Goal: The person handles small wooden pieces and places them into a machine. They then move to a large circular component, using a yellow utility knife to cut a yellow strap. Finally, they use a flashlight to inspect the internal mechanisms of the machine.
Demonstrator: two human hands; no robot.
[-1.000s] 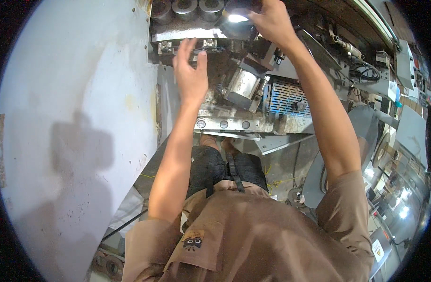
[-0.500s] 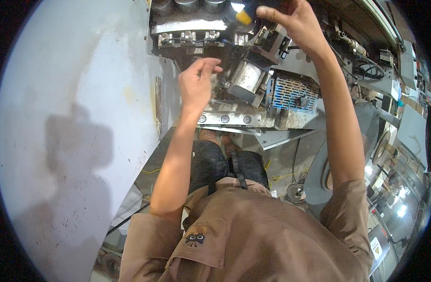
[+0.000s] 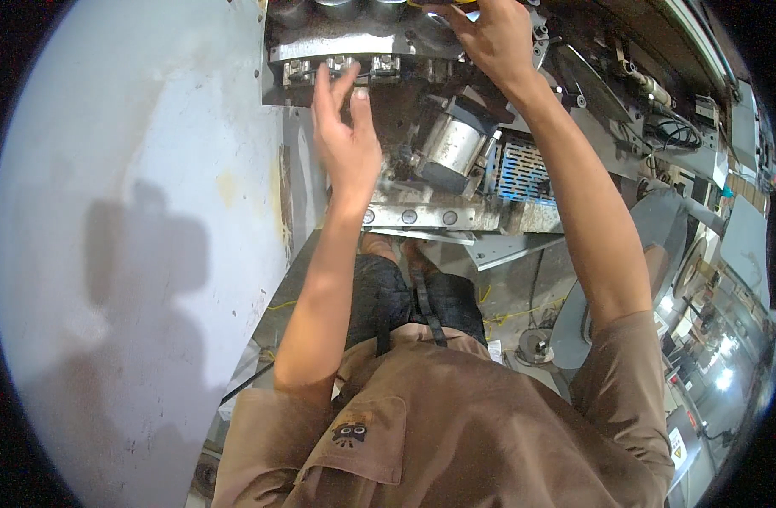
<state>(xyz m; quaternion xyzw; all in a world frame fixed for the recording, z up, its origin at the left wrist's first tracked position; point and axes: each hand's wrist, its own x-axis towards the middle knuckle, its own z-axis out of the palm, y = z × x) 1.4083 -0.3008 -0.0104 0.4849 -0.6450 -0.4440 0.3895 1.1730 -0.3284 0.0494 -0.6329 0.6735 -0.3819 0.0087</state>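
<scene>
My left hand [image 3: 347,148] is raised over the machine with its fingers apart and nothing in them. Its fingertips overlap a row of small metal clamps [image 3: 386,66] below a curved steel edge [image 3: 346,46]; whether they touch cannot be told. At the top edge of the picture, my right hand [image 3: 500,46] reaches forward with its thumb stretched left. Beside that thumb shows a sliver of a yellow thing [image 3: 443,2], mostly cut off. The other right fingers are bent away or out of the picture, so any hold is hidden.
A silver cylindrical motor [image 3: 450,144] sits below and between my hands, beside a blue slotted grille [image 3: 522,169]. A bar with round gauges [image 3: 409,217] runs along the near edge. A large pale panel [image 3: 151,127] walls the left. Cables [image 3: 669,129] hang at the right.
My left hand has moved forward to the clamps and its fingers have spread. My right hand has shifted left and forward. The yellow thing has moved up toward the top edge.
</scene>
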